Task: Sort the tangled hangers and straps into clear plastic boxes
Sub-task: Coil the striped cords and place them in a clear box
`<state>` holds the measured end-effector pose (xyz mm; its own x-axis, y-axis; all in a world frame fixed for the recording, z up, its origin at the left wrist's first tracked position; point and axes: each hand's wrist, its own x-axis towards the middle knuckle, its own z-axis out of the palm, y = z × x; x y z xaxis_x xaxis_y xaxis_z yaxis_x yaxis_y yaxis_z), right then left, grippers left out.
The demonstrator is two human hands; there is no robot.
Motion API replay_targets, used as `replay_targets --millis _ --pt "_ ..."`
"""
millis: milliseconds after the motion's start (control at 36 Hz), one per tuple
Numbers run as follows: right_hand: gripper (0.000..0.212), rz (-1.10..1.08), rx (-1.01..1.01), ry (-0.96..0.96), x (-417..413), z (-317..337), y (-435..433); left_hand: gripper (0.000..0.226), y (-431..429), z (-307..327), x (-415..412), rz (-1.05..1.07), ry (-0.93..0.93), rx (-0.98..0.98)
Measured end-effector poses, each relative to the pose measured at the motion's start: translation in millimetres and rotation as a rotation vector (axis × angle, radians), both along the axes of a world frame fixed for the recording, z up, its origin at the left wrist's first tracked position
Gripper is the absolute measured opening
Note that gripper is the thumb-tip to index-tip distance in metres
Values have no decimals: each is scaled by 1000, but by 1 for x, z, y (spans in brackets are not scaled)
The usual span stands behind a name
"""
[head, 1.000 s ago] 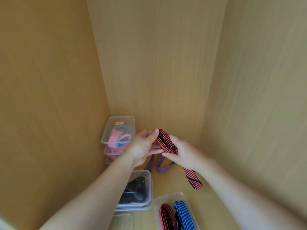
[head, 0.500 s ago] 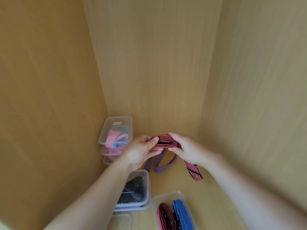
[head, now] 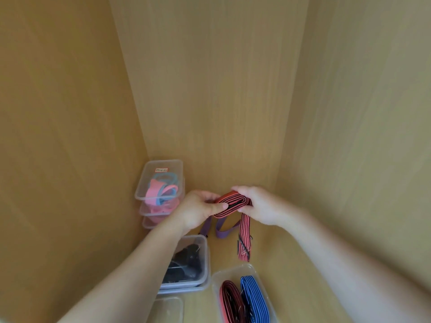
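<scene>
Pinching red strap (head: 233, 203) between left hand (head: 198, 213) and right hand (head: 262, 207) fingers (head: 243, 191)

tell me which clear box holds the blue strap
The bottom-right box, blue strap beside a dark red one; others hold pink loops or black items.

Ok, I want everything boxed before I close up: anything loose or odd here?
A purple strap lies loose on the floor, not boxed. The red strap, gripped by the left hand and right hand, is only partly folded: its tail dangles, and its end looks frayed.
</scene>
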<state>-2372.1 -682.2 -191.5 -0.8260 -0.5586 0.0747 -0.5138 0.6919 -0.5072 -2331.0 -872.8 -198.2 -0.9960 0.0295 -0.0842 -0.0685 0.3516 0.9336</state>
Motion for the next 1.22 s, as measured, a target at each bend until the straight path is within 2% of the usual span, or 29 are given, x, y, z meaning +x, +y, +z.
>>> replay_targets --millis 111,194,361,417,500,528,639,806,944,1083,1222 --pt "52 79 109 -12 2 5 -4 11 8 7 3 -92 -54 -56" --pt "54 75 136 -4 2 5 -6 14 9 4 3 -90 -43 -82" --pt "64 -76 -48 -1 5 4 -7 16 15 -8 3 8 3 180" --pt "58 -102 -121 -7 6 3 -8 19 18 -10 3 35 0 256" --pt "35 -53 -191 -32 11 -7 -9 22 19 -7 1 78 -24 430" --pt "35 -47 -203 -45 12 -9 -10 22 19 -5 1 77 -28 460" --pt "42 -20 -224 -74 12 -14 -9 17 19 2 0 39 -46 471" --pt "51 23 -93 -90 15 -15 -6 32 19 0 -1 19 -53 393" --pt "57 52 -84 -170 16 -18 0 12 19 -3 1 62 -64 494" --pt "80 107 -137 -273 21 -24 7 20 19 -8 1 102 -87 550" --pt "62 110 -117 -209 30 -29 11 30 25 -18 3 114 -101 556"
